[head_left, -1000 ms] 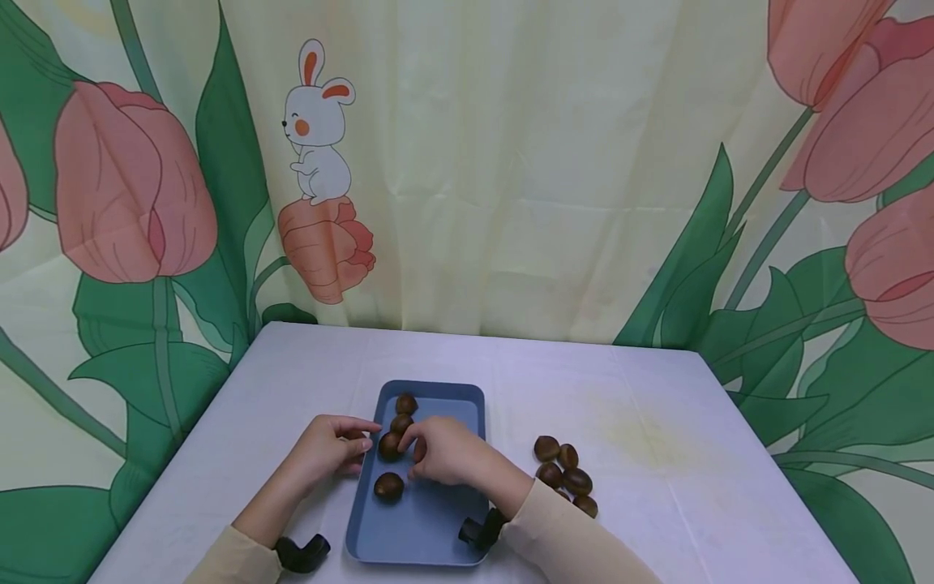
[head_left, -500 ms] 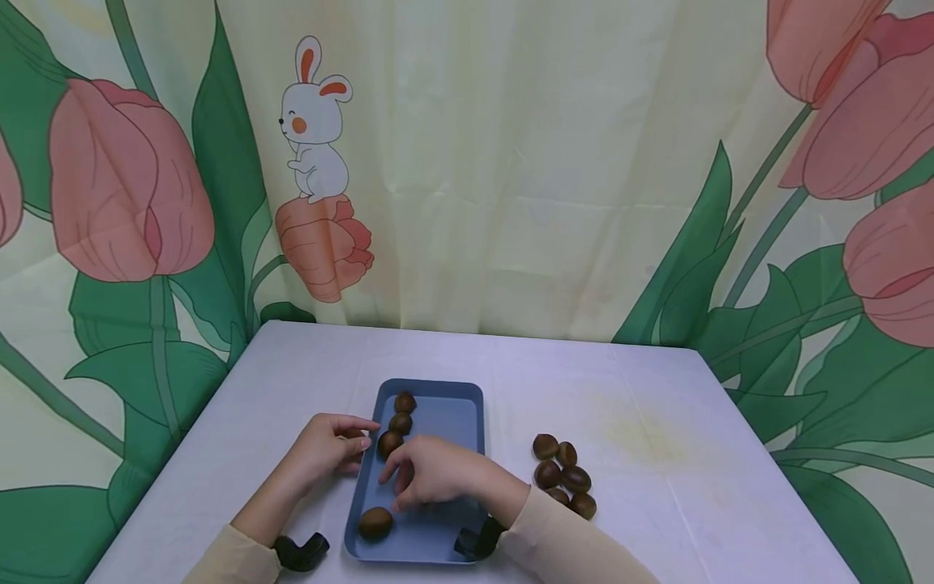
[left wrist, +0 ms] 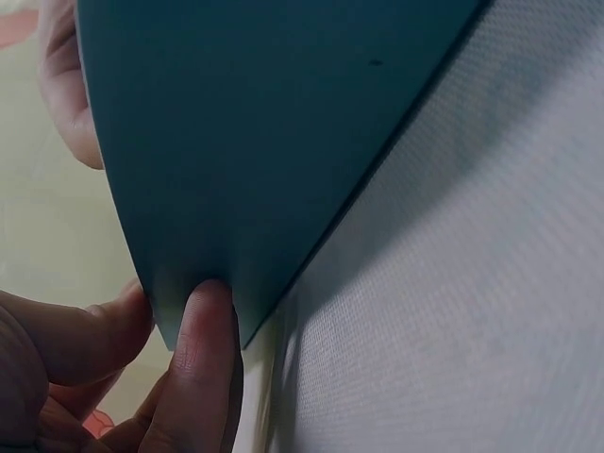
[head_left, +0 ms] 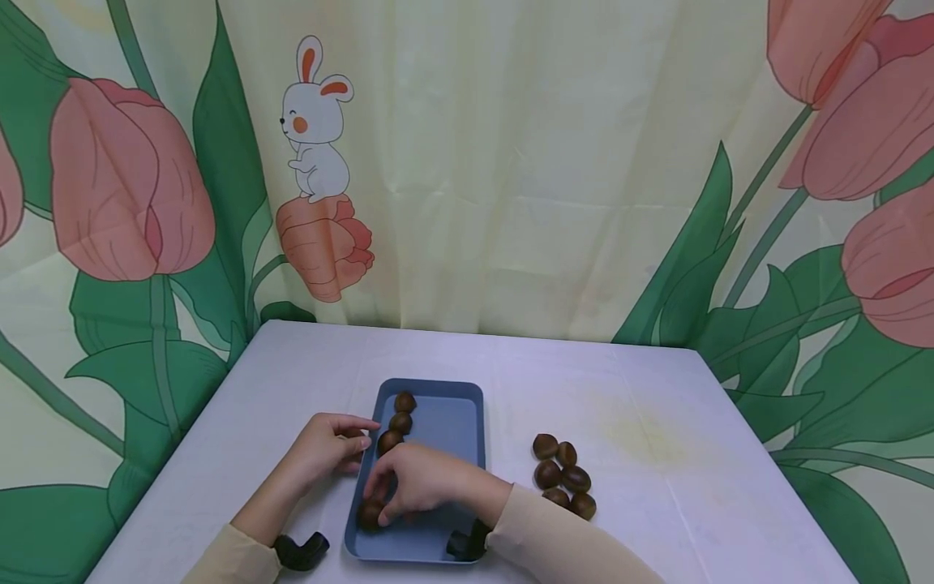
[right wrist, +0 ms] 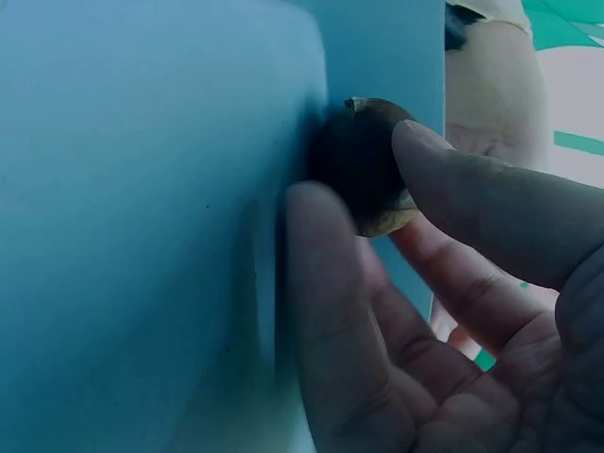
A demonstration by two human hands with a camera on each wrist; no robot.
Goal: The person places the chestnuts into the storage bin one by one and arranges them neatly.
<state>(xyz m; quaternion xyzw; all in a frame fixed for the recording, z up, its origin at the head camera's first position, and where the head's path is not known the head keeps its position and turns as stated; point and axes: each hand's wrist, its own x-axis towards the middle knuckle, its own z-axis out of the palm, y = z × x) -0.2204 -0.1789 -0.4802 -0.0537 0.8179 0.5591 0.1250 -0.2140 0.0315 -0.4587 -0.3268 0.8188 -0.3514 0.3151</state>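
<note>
A shallow blue tray (head_left: 445, 422) lies on the white table. My left hand (head_left: 328, 448) holds its left edge, the thumb (left wrist: 203, 330) against the outer wall and the index finger up at the rim. Inside the tray, three brown chestnuts (head_left: 400, 423) line up along the left side near the far end. My right hand (head_left: 423, 483) reaches over the tray and pinches another chestnut (right wrist: 363, 165) between thumb and index finger. That chestnut sits by the left wall in the near part of the tray, partly covered by my fingers.
To the right of the tray, several more chestnuts (head_left: 562, 474) lie grouped on the white tablecloth (head_left: 657, 487). A black curved piece (head_left: 302, 553) is at my left wrist, and a similar black piece (head_left: 467, 542) at my right wrist. A printed curtain (head_left: 511, 203) hangs behind the table.
The loose chestnut has moved toward the tray's near left end. My right hand has followed it down and left and now pinches it. My left hand has stayed at the tray's edge.
</note>
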